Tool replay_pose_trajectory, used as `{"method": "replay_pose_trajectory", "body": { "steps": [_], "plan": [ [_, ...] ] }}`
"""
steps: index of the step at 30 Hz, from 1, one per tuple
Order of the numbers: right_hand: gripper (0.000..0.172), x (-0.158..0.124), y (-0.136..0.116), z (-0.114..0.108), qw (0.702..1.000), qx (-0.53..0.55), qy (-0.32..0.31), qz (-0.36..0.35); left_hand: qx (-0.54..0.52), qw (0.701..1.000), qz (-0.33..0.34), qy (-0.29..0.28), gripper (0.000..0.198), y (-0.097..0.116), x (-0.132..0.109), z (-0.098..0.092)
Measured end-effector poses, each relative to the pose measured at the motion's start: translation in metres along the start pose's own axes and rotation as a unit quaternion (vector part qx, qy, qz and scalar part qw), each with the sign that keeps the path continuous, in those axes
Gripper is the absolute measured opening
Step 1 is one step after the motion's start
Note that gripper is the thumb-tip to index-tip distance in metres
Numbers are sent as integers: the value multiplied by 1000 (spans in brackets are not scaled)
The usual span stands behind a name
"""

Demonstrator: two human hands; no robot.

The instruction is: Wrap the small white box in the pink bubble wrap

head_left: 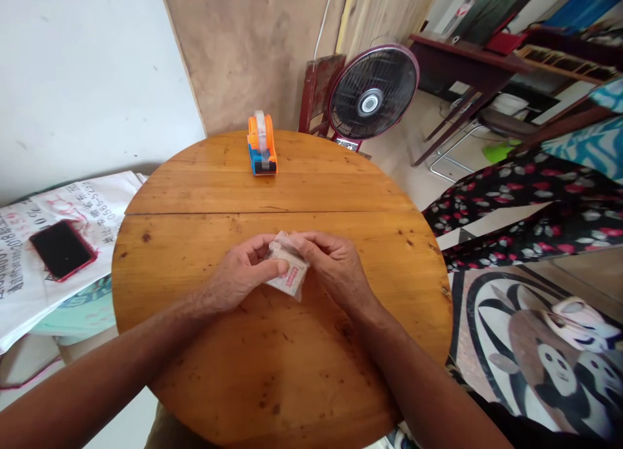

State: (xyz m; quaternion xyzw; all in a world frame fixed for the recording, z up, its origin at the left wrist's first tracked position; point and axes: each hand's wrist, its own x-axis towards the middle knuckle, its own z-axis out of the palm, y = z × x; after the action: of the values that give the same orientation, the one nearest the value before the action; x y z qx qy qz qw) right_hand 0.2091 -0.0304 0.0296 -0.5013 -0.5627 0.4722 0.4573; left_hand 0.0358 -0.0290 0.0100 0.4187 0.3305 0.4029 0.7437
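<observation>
A small whitish packet (291, 277) with red print, wrapped in clear plastic, is between my two hands above the round wooden table (195, 364). My left hand (243, 267) grips its left side, the thumb lying across the printed face. At its upper right edge, my right hand (333, 261) pinches the plastic between thumb and fingers. The undersides of the packet and some fingertips are hidden.
An orange and blue tape dispenser (263, 144) stands near the table's far edge. Left of the table, a phone (64, 249) lies on a white printed sack (104, 199). A fan (370, 102) stands behind; a person's patterned trousers (525, 209) show at right.
</observation>
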Motion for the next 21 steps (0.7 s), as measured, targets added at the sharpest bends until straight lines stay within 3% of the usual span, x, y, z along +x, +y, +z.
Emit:
{"method": "replay_pose_trajectory", "body": {
  "steps": [7, 16, 21],
  "plan": [
    [21, 0, 1, -1, 996, -80, -6, -50, 31, 999, -15, 19, 38, 4, -1, 1],
    [10, -1, -1, -1, 974, -140, 64, -167, 40, 999, -17, 16, 38, 1, 0, -2],
    [13, -4, -3, -1, 970, -152, 62, -178, 55, 998, -7, 19, 36, 1, 0, -2]
  ]
}}
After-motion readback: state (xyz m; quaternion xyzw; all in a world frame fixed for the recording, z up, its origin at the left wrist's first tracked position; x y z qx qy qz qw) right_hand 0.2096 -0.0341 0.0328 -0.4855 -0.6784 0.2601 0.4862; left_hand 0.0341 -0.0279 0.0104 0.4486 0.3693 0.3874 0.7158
